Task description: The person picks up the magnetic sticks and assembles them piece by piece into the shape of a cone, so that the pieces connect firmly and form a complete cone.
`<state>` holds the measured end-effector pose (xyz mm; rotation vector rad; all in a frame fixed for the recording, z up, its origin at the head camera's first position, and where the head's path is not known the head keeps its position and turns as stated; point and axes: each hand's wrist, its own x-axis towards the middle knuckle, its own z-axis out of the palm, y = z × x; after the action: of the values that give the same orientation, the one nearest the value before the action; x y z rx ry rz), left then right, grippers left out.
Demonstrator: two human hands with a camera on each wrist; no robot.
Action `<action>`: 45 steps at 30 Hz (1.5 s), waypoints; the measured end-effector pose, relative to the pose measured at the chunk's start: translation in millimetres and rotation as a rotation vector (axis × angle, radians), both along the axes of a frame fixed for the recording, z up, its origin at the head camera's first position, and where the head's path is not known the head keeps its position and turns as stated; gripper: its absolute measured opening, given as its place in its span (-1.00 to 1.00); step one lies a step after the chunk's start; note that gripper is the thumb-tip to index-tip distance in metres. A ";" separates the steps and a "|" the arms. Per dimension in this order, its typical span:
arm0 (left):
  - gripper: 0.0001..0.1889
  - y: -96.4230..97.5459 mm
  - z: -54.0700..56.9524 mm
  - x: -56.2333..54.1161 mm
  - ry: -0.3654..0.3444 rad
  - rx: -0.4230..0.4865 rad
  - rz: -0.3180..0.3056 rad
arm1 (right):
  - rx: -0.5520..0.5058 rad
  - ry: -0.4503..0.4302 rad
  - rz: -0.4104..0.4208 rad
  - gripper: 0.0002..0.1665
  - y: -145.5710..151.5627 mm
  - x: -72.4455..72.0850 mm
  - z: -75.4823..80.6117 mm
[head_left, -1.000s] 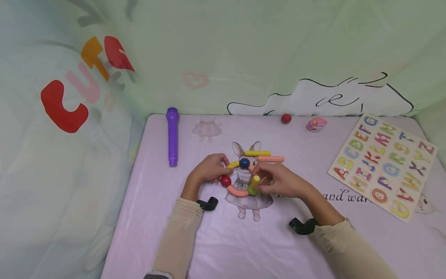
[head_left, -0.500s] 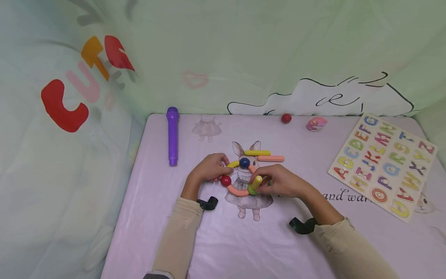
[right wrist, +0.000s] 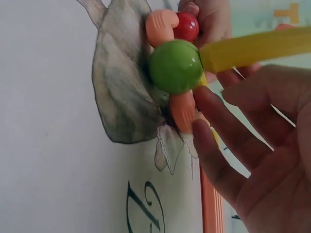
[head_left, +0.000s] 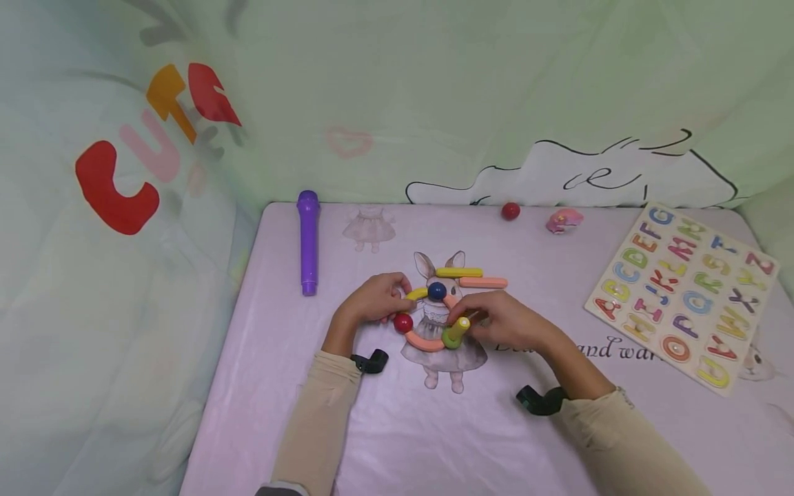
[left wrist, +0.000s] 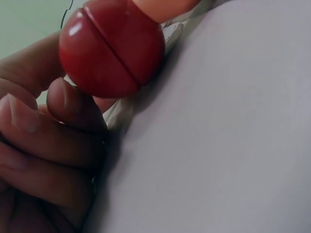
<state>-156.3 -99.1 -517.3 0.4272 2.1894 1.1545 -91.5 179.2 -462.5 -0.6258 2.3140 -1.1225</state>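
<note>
A ring of magnetic building pieces lies on the printed cloth: a blue ball (head_left: 437, 291), a red ball (head_left: 403, 322) and a green ball (right wrist: 176, 66), joined by curved rods. My left hand (head_left: 380, 297) pinches the curved yellow rod (head_left: 418, 294) on the ring's left side; its lower fingers curl beside the red ball in the left wrist view. A straight yellow rod (head_left: 461, 326) stands tilted on the green ball. Around it my right hand (head_left: 505, 320) hovers with loosely bent, parted fingers, the fingertips close to the green ball and the curved orange rod (right wrist: 183, 110).
Behind the ring lie a loose yellow stick (head_left: 459, 273) and an orange stick (head_left: 484, 282). A purple toy microphone (head_left: 308, 244) lies at left. At the back are a red ball (head_left: 511, 211) and a pink toy (head_left: 564, 220). An alphabet puzzle board (head_left: 682, 296) lies at right.
The straight yellow rod leans further right on the green ball. My right fingers have come away from it slightly. The left hand keeps its place on the ring.
</note>
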 end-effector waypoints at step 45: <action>-0.41 -13.9 1.4 2.2 -0.048 0.157 -0.089 | 0.424 0.139 -0.264 -0.66 38.7 -18.4 -6.2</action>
<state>-154.1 -113.0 -516.0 0.5520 2.0259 1.2791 -109.9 217.9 -468.7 -0.2497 2.7017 -0.6698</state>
